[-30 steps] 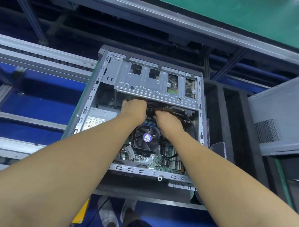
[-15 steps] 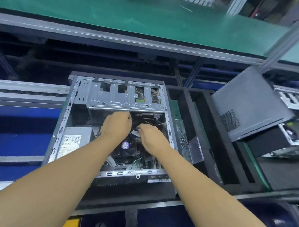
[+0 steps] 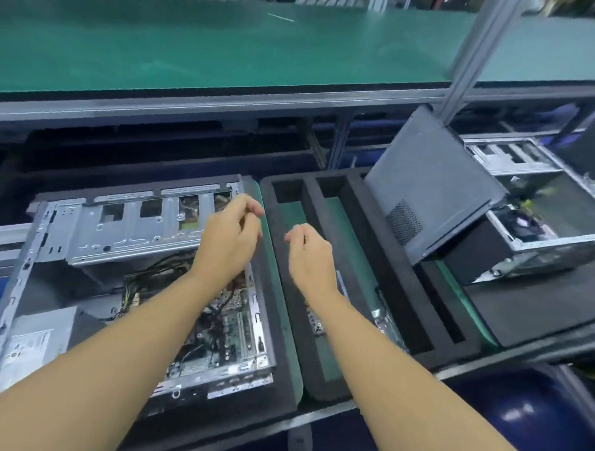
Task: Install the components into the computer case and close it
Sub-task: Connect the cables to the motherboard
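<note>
Both hands have lifted out of the bare-metal case (image 3: 84, 236): left hand (image 3: 229, 237) and right hand (image 3: 310, 256) loosely curled, empty.

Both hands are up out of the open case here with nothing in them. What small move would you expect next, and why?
Probably a reach to the right for the dark grey side panel leaning beyond the black foam tray. The left hand and right hand hover empty, fingers loosely curled, and the open silver computer case has no cover. A part from the tray is also possible.
</note>
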